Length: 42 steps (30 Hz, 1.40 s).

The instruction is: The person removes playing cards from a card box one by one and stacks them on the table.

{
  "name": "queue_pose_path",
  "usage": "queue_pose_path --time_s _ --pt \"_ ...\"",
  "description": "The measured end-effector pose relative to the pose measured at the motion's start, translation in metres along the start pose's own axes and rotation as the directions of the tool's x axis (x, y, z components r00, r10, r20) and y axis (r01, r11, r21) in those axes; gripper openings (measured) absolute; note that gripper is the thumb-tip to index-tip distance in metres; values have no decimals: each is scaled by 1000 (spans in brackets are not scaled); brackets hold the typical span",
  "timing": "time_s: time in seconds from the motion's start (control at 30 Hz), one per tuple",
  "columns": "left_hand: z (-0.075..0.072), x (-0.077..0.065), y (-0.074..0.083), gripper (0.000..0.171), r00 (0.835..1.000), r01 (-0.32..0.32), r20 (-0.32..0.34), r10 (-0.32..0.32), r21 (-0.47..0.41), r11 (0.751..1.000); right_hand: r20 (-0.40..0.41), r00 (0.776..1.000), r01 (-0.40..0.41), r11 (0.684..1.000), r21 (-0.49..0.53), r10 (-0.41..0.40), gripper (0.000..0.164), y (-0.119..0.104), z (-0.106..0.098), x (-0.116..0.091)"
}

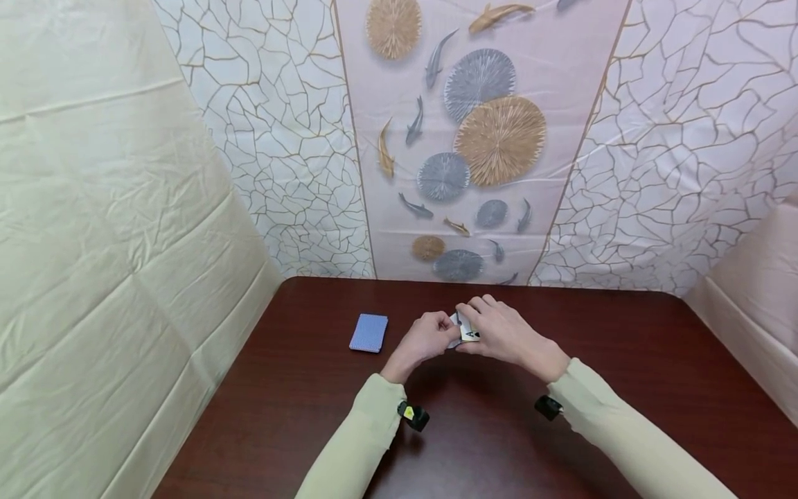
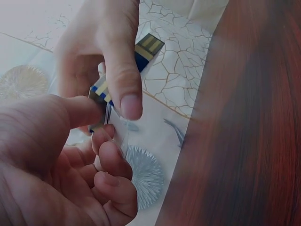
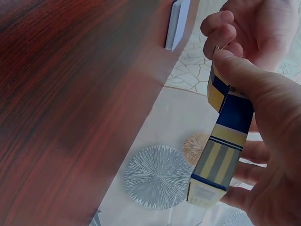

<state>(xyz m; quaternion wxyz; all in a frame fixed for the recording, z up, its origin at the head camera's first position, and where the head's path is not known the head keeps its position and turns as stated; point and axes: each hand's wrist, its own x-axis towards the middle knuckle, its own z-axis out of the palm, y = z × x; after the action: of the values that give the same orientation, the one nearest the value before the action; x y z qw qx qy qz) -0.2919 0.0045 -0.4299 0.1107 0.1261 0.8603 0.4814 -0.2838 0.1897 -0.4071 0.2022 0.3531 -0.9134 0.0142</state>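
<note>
A playing-card box [image 3: 218,160] with blue, yellow and grey stripes along its narrow side is held above the table. My right hand [image 1: 501,329] grips it, thumb along one side and fingers on the other. At the box's opened end, my left hand [image 1: 429,337] pinches the flap between thumb and curled fingers. A letter A and a black pip show on the white face of the box [image 1: 470,331] in the head view. In the left wrist view a pale flap [image 2: 121,132] sticks out by the left fingertips. Inside of the box is hidden.
A squared stack of blue-backed cards [image 1: 369,333] lies on the dark red wooden table [image 1: 474,443], left of my hands. Behind the table's far edge hangs a patterned cloth [image 1: 312,138], with a pale cloth [image 1: 125,263] at the left.
</note>
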Motion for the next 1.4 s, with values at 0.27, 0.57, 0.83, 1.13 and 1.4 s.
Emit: queue_pose_path --time_s 0.27,0.57,0.83,1.13,1.4 --pt "0 0 1 18 1000 25 13 -25 13 1000 1 1000 5 1000 6 -5 69 0 1 0" --pt "0 -2 4 15 998 61 8 -61 12 998 0 1000 6 1000 4 -6 69 1 3 0" --pt "0 -2 5 13 998 59 5 -59 -28 998 -6 1000 9 1000 -3 -9 69 1 1 1" --pt "1 -4 7 5 997 68 31 -66 -95 993 -6 1000 8 1000 -10 -8 71 2 1 0" --pt "-2 -6 5 5 997 59 49 -52 -147 987 8 1000 -9 1000 -3 9 73 4 1 -2"
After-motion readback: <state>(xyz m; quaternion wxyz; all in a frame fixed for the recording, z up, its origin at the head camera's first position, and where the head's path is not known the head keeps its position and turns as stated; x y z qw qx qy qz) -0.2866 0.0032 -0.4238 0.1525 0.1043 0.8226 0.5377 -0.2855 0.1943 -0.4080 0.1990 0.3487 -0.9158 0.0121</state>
